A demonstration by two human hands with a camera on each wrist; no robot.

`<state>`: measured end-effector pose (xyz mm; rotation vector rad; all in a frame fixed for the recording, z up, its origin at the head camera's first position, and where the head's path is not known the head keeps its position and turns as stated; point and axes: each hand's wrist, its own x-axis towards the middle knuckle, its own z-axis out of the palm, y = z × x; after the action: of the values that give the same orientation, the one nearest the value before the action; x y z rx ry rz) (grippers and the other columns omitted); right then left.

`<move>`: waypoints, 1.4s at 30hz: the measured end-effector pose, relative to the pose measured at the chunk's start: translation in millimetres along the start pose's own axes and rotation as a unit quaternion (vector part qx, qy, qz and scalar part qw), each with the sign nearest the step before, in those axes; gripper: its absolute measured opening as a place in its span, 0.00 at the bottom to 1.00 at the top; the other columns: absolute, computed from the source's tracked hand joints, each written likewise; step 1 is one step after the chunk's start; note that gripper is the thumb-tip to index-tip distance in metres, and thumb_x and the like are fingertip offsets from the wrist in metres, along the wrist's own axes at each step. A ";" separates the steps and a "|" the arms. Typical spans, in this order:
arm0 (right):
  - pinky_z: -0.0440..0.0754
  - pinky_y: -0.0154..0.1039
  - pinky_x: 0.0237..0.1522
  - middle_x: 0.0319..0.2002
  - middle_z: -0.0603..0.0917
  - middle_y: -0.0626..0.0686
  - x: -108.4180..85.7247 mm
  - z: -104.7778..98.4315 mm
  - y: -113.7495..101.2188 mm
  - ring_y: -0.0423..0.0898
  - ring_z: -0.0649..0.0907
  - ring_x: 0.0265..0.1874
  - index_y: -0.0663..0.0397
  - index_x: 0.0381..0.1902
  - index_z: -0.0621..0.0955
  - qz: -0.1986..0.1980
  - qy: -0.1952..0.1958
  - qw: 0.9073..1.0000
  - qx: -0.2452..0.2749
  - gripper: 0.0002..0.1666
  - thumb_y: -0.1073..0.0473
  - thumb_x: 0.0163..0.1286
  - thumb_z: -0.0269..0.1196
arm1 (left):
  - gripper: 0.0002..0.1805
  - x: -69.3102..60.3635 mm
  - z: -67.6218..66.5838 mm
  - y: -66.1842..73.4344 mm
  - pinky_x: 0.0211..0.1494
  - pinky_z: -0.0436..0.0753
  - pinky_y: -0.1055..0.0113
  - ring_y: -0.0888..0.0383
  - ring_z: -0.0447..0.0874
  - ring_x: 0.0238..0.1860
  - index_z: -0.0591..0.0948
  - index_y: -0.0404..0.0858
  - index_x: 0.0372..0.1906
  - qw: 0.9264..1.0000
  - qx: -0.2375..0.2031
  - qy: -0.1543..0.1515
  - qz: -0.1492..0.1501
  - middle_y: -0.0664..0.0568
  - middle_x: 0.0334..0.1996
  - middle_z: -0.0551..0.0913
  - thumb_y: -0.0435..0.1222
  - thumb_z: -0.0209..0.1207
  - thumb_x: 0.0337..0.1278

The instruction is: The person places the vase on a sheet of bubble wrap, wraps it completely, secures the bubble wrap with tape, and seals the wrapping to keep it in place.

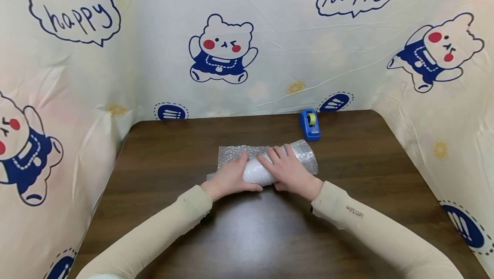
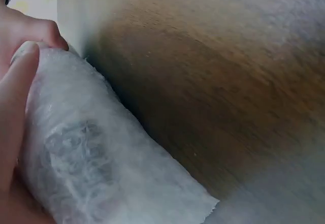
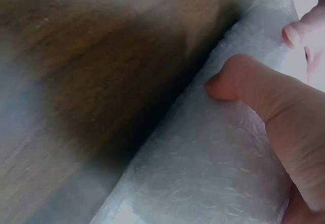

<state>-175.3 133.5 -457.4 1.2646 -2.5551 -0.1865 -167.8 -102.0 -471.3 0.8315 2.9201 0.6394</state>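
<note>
A roll of clear bubble wrap (image 1: 256,173) lies slantwise on the brown table, with a white layer showing between the hands. Behind the left hand a flat piece of the wrap (image 1: 227,154) spreads out. The left hand (image 1: 230,176) grips the roll's left part, thumb at the near side. Farther right, the right hand (image 1: 289,171) has its fingers curved over the top and its thumb low at the front. In the left wrist view the wrap (image 2: 122,168) has a jagged edge. The right wrist view shows the right thumb (image 3: 269,89) pressing on the bubbled surface (image 3: 203,153).
A blue tape dispenser (image 1: 310,125) with a yellowish roll stands near the table's back edge, behind the right end of the wrap. Printed cloth (image 1: 270,64) hangs behind the table (image 1: 247,244) and along both sides.
</note>
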 end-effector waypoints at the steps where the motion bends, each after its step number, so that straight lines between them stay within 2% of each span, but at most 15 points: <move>1: 0.73 0.64 0.59 0.58 0.78 0.62 1.0 -0.6 0.9 0.62 0.77 0.57 0.52 0.72 0.70 0.001 -0.005 1.000 0.006 0.62 0.39 0.42 0.84 | 0.47 -0.2 0.6 -0.2 0.44 0.82 0.55 0.50 0.80 0.38 0.72 0.35 0.55 1.000 0.017 0.009 0.007 0.46 0.40 0.80 0.66 0.75 0.42; 5: 0.73 0.65 0.61 0.59 0.78 0.62 3.8 -2.8 3.7 0.62 0.77 0.59 0.52 0.72 0.70 0.004 -0.022 0.999 0.025 0.61 0.39 0.43 0.84 | 0.46 -1.7 1.8 0.8 0.52 0.79 0.49 0.43 0.76 0.47 0.77 0.35 0.52 0.995 0.086 0.051 0.024 0.41 0.44 0.79 0.69 0.73 0.42; 12: 0.73 0.64 0.59 0.58 0.78 0.61 11.6 -3.8 10.0 0.62 0.77 0.57 0.52 0.71 0.70 -0.001 -0.033 0.999 0.039 0.61 0.39 0.42 0.84 | 0.48 -1.0 1.9 2.3 0.50 0.82 0.49 0.42 0.80 0.47 0.77 0.33 0.53 0.987 0.136 0.086 0.025 0.40 0.43 0.81 0.70 0.72 0.42; 17: 0.74 0.63 0.59 0.58 0.78 0.60 18.2 -4.5 18.3 0.61 0.78 0.56 0.51 0.72 0.70 0.006 -0.070 0.996 0.056 0.61 0.37 0.43 0.83 | 0.44 -2.1 1.6 7.8 0.49 0.81 0.48 0.41 0.80 0.44 0.78 0.34 0.51 0.975 0.184 0.118 0.050 0.39 0.40 0.81 0.69 0.69 0.48; 21: 0.75 0.63 0.58 0.58 0.79 0.59 23.7 -6.0 25.4 0.60 0.79 0.56 0.51 0.72 0.70 0.011 -0.090 0.993 0.078 0.61 0.38 0.43 0.83 | 0.42 -2.5 5.8 15.4 0.51 0.81 0.47 0.40 0.81 0.44 0.78 0.31 0.53 0.965 0.220 0.138 0.047 0.38 0.40 0.82 0.66 0.67 0.55; 24: 0.75 0.63 0.58 0.58 0.80 0.59 28.1 -7.4 29.0 0.60 0.79 0.56 0.51 0.72 0.71 0.009 -0.092 0.990 0.103 0.60 0.39 0.44 0.83 | 0.44 -1.6 10.6 18.8 0.47 0.82 0.50 0.42 0.82 0.40 0.77 0.28 0.52 0.959 0.234 0.153 0.036 0.39 0.39 0.82 0.64 0.70 0.49; 28: 0.75 0.63 0.58 0.58 0.80 0.59 32.7 -9.5 33.0 0.60 0.78 0.56 0.51 0.72 0.70 0.008 -0.099 0.988 0.122 0.60 0.40 0.44 0.83 | 0.50 0.1 14.1 18.4 0.42 0.84 0.52 0.44 0.83 0.37 0.76 0.29 0.50 0.955 0.241 0.169 0.029 0.40 0.37 0.81 0.65 0.80 0.32; 30: 0.74 0.63 0.58 0.59 0.79 0.59 34.1 -10.3 34.9 0.60 0.78 0.57 0.50 0.73 0.70 0.009 -0.107 0.987 0.121 0.60 0.40 0.45 0.83 | 0.53 1.6 14.3 16.7 0.42 0.84 0.51 0.44 0.84 0.37 0.75 0.29 0.50 0.956 0.238 0.171 0.029 0.40 0.37 0.81 0.64 0.83 0.23; 33: 0.75 0.62 0.59 0.61 0.79 0.58 35.1 -9.8 37.2 0.59 0.78 0.58 0.51 0.75 0.69 0.006 -0.116 0.986 0.116 0.61 0.39 0.47 0.81 | 0.52 3.4 14.2 13.5 0.41 0.84 0.51 0.43 0.84 0.36 0.75 0.30 0.50 0.960 0.225 0.164 0.026 0.41 0.36 0.82 0.60 0.85 0.21; 39: 0.71 0.61 0.67 0.68 0.75 0.59 32.5 -8.9 36.0 0.58 0.75 0.65 0.51 0.79 0.64 -0.008 -0.110 0.987 0.116 0.62 0.39 0.52 0.79 | 0.48 2.5 12.2 6.6 0.39 0.84 0.49 0.42 0.85 0.36 0.75 0.31 0.50 0.973 0.197 0.118 0.016 0.40 0.37 0.82 0.55 0.84 0.25; 42: 0.67 0.65 0.70 0.70 0.73 0.61 27.1 -10.6 32.6 0.61 0.71 0.70 0.53 0.79 0.65 -0.005 -0.088 0.991 0.101 0.61 0.39 0.54 0.79 | 0.48 4.4 7.8 2.2 0.38 0.86 0.50 0.42 0.85 0.37 0.74 0.29 0.53 0.981 0.172 0.088 0.013 0.38 0.38 0.82 0.56 0.82 0.30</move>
<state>-212.3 131.8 -434.2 1.3887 -2.7775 -0.0449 -169.4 -95.1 -477.3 0.8810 3.2426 0.2158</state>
